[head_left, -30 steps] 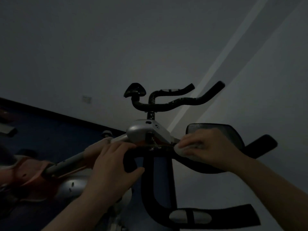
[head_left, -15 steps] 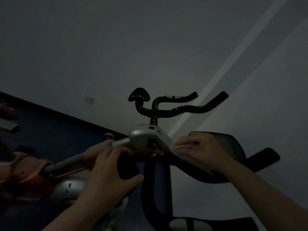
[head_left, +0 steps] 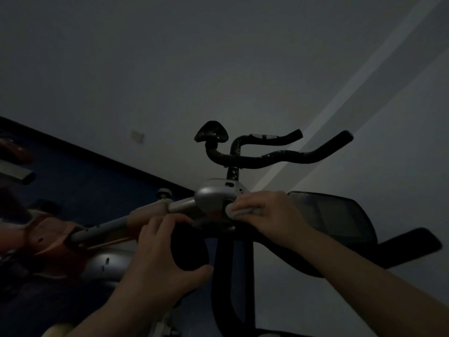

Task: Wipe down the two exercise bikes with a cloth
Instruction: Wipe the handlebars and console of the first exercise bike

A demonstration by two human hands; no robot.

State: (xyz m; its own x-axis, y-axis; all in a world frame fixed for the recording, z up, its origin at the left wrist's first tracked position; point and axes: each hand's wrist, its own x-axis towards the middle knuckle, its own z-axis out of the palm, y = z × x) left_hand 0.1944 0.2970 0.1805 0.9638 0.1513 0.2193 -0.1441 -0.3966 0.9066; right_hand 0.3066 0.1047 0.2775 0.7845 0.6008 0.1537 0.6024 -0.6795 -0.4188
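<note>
Dim light covers the whole head view. At centre my right hand (head_left: pixel 272 215) presses a pale cloth (head_left: pixel 239 211) with curled fingers against the silver housing (head_left: pixel 215 197) of the near exercise bike. My left hand (head_left: pixel 160 254), lower centre, has its fingers wrapped round that bike's black handlebar grip (head_left: pixel 189 249). At right sits the dark console (head_left: pixel 332 215). A second bike's black handlebars (head_left: pixel 279 158) and seat (head_left: pixel 211 131) rise behind, above centre. Silver tubing (head_left: pixel 116 226) and orange parts (head_left: pixel 52 232) crowd the left. A pale wall (head_left: pixel 170 69) with an outlet (head_left: pixel 137 135) fills the upper frame; blue floor (head_left: pixel 80 173) lies at left.
</note>
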